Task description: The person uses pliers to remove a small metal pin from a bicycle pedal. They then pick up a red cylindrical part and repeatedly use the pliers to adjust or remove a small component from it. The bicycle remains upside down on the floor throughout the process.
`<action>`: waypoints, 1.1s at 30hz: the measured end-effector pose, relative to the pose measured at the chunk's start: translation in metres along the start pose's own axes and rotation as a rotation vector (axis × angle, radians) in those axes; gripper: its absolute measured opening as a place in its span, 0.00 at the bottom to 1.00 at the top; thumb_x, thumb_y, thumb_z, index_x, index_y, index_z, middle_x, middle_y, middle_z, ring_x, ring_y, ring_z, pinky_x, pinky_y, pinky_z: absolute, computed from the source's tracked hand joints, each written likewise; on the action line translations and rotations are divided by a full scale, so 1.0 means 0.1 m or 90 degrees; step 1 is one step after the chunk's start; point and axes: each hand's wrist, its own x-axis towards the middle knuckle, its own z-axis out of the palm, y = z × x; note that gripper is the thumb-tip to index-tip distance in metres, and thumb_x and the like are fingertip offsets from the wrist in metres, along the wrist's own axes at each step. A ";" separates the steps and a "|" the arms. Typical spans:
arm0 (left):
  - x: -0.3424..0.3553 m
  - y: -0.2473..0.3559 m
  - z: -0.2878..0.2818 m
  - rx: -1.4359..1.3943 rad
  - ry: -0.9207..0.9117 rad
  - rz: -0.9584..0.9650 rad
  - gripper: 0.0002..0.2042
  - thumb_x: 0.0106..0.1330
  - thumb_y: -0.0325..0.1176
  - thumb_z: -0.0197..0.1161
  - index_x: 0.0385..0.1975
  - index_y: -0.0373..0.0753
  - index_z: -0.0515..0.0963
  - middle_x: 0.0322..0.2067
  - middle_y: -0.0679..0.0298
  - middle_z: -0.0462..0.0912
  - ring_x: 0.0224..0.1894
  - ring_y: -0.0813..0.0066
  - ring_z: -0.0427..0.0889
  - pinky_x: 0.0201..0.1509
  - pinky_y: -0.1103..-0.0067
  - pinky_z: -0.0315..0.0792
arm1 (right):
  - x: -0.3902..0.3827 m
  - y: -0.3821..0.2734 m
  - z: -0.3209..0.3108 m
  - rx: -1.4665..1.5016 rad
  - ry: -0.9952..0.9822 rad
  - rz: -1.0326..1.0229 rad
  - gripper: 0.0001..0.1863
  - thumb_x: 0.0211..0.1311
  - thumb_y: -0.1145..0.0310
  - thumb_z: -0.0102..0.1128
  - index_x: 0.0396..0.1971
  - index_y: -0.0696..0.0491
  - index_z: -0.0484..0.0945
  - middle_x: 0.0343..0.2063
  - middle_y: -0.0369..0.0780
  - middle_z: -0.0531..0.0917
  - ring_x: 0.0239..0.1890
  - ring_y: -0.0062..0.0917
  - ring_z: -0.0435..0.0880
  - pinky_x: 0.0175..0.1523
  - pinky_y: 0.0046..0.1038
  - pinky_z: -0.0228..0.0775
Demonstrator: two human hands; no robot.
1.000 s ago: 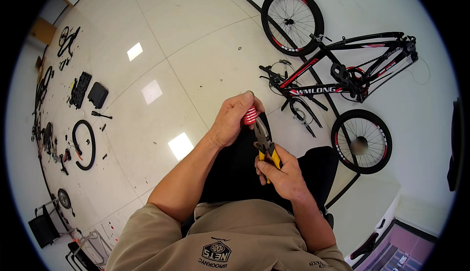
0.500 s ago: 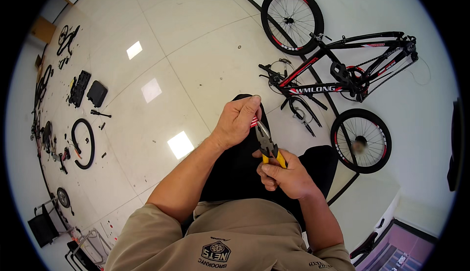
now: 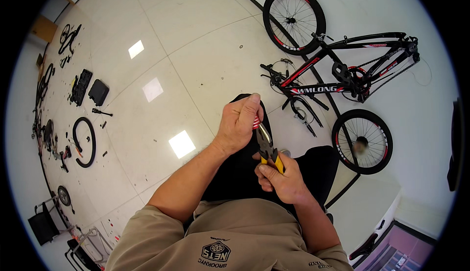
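In the middle, my left hand (image 3: 239, 124) is closed around a red-and-white striped piece (image 3: 256, 122), with most of it hidden in the fingers. A shiny metal part (image 3: 265, 132) sticks out below the stripes; its exact kind I cannot make out. My right hand (image 3: 284, 179) grips combination pliers (image 3: 266, 149) by their yellow and black handles. The pliers' dark head points up at the metal part and overlaps it. Whether the jaws bite on it cannot be seen clearly. Both hands are above my black-trousered legs (image 3: 227, 178).
At the right lie a black-and-red bicycle frame (image 3: 313, 89), two detached wheels (image 3: 324, 16) and loose cables with a fork-like part (image 3: 306, 112). On the tiled floor at left are an opened black tool case (image 3: 81, 87), a tyre (image 3: 92, 148) and several small parts. A chair (image 3: 43, 226) stands lower left.
Both hands and the pliers have shifted slightly. The pliers' handles are now closer together and the striped piece is a little more visible. Both grips remain.
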 end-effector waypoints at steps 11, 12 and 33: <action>-0.02 -0.28 0.10 0.070 0.016 0.043 0.23 0.79 0.42 0.46 0.23 0.33 0.76 0.20 0.62 0.76 0.24 0.74 0.73 0.32 0.74 0.69 | -0.01 0.10 -0.17 -0.004 0.015 -0.023 0.13 0.70 0.77 0.56 0.52 0.60 0.74 0.26 0.36 0.76 0.21 0.15 0.71 0.24 0.19 0.62; -0.01 -0.31 0.09 0.087 -0.006 0.095 0.21 0.77 0.40 0.46 0.23 0.34 0.75 0.20 0.60 0.76 0.25 0.73 0.73 0.32 0.74 0.69 | -0.01 0.10 -0.18 -0.022 0.029 -0.009 0.13 0.69 0.77 0.56 0.51 0.60 0.74 0.25 0.36 0.75 0.21 0.16 0.71 0.24 0.20 0.63; -0.02 -0.52 0.36 0.047 -0.134 -0.071 0.26 0.79 0.51 0.51 0.24 0.35 0.73 0.21 0.68 0.72 0.28 0.81 0.69 0.34 0.77 0.68 | -0.04 0.38 -0.72 -0.642 0.199 -0.259 0.18 0.72 0.64 0.55 0.58 0.55 0.76 0.40 0.57 0.84 0.44 0.55 0.84 0.46 0.45 0.76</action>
